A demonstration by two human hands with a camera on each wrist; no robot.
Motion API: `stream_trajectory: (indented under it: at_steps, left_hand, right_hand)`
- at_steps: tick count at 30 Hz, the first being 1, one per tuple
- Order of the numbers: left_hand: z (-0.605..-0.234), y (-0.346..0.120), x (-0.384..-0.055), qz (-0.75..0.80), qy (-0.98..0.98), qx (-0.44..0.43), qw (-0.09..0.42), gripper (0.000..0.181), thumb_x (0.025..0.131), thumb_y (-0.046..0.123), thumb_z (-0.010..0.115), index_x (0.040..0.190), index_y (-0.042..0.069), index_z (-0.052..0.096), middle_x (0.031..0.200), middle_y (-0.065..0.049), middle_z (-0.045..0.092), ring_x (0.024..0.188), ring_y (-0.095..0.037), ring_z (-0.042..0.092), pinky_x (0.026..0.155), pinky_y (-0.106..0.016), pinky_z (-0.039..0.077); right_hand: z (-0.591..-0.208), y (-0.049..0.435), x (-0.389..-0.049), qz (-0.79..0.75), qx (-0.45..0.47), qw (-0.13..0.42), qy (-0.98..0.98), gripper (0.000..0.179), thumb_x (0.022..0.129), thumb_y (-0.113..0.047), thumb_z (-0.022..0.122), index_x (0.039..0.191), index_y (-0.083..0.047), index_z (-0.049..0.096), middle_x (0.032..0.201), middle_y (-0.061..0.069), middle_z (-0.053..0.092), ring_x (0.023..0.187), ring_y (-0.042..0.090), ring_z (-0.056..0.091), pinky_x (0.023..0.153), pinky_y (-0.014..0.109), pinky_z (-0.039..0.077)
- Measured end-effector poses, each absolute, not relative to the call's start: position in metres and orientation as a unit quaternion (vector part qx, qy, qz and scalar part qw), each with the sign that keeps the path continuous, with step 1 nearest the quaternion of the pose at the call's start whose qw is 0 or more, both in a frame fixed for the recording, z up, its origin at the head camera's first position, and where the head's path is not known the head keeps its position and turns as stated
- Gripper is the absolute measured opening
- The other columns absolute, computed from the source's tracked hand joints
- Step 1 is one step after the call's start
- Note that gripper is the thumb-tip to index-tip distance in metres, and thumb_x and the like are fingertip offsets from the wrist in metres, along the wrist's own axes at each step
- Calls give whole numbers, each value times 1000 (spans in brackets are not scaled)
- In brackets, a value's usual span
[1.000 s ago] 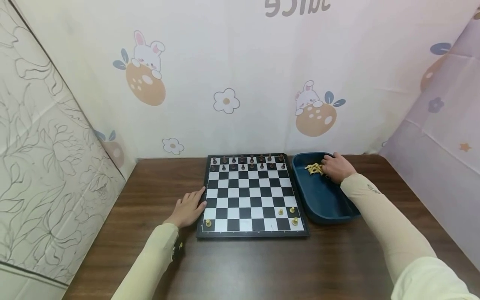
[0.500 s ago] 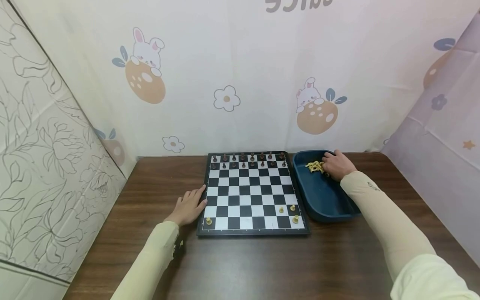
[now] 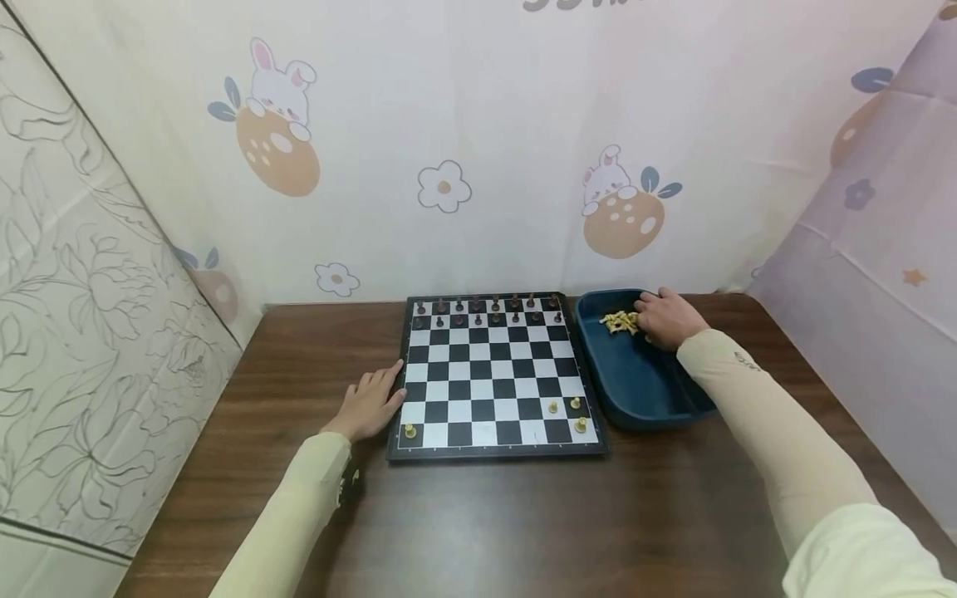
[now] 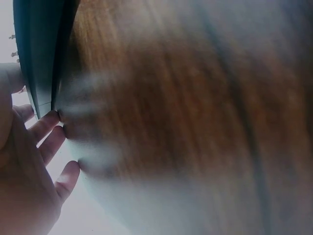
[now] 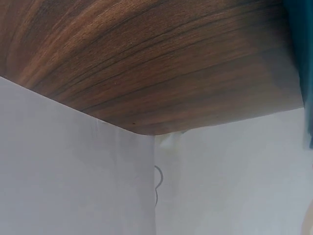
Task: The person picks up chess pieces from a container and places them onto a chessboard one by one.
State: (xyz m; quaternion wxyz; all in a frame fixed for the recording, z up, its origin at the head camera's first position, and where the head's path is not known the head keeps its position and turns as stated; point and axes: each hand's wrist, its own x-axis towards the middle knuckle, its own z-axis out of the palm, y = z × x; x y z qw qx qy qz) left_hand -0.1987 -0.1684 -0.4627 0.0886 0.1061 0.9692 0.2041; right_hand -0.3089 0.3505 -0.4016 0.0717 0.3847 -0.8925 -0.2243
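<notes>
My left hand (image 3: 364, 405) rests at the left edge of the chessboard (image 3: 482, 389), its fingers spread. In the left wrist view those fingers (image 4: 53, 142) reach to the table beside the board's dark side (image 4: 41, 49). My right hand (image 3: 670, 318) reaches into the blue bin (image 3: 643, 390), fingers pointing down at a heap of pale yellow chess pieces (image 3: 619, 322); its fingertips are hidden, and I cannot tell if they grip one. On the board's near side stand a yellow piece (image 3: 409, 431) at the left corner, another (image 3: 580, 424) at the right corner, and two pawns (image 3: 553, 407).
Two rows of dark chess pieces (image 3: 476, 305) line the board's far side. Brown wooden table (image 3: 478, 523) surrounds board and bin. A patterned cloth wall (image 3: 449, 100) rises behind, with more walls left and right. The right wrist view catches only the bin's side (image 5: 301, 49), table and walls.
The head view has shifted slightly, so everything sits a little higher. My right hand stays over the yellow pieces in the bin; my left stays at the board's edge.
</notes>
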Motion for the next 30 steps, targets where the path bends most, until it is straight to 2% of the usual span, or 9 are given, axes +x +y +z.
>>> stream_trajectory:
  at_steps: [14,19,30]
  left_hand:
    - [-458,-168,-198,205,967,118,99,61,101,35,38,153,9,19,149,-20,33,132,-40,30,101,-63,20]
    - [-456,-169,-200,202,967,117,103,61,101,36,38,153,9,18,149,-20,32,132,-40,29,102,-63,20]
    - [-457,-169,-198,201,967,122,100,61,101,35,38,153,8,19,149,-21,31,132,-41,29,100,-64,21]
  right_hand:
    - [-381,328,-288,-212,439,122,-864,15,72,-15,82,75,-4,72,78,9,58,75,26,50,68,43,42]
    - [-373,321,-282,-205,444,125,-863,16,73,-16,82,79,-3,74,80,9,59,77,26,50,70,43,42]
    - [-355,320,-266,-206,446,127,-862,11,72,-11,80,77,-5,72,80,8,57,76,26,49,69,42,41]
